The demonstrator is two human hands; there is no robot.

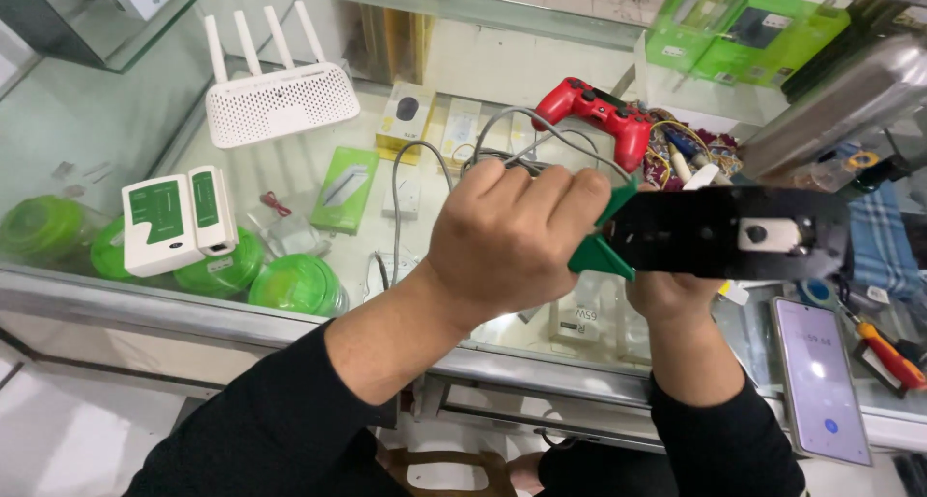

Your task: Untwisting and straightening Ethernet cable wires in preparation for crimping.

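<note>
Above the near edge of the glass-topped display table (290, 309), raised into plain view of the head camera: a black flat-bodied crimping tool with green handles (715, 231), held level so its working end faces left. Left hand (507, 236) curled into a fist, fingers (541, 193) wrapped tight over the green handle ends and over a thin grey cable (415, 169), apparently to keep the cable end steady at the tool. Right hand (671, 294) underneath, mostly hidden by the tool body, propping it from below; fingers out of sight there, so cannot tell how tightly closed. Grey cable looping away to the far side, loose enough to leave slack.

Inside and on the table, out of the way: far left, a white router with four upright antennas (280, 96); left, a white-and-green two-part cable tester (179, 222) standing beside green round spools (294, 284); far, just beyond the hands, a red game controller (594, 111). Near right, a smartphone with a lit screen (821, 376) lying flat, within reach and facing up, with an orange-handled tool (893, 357) just right of it.
</note>
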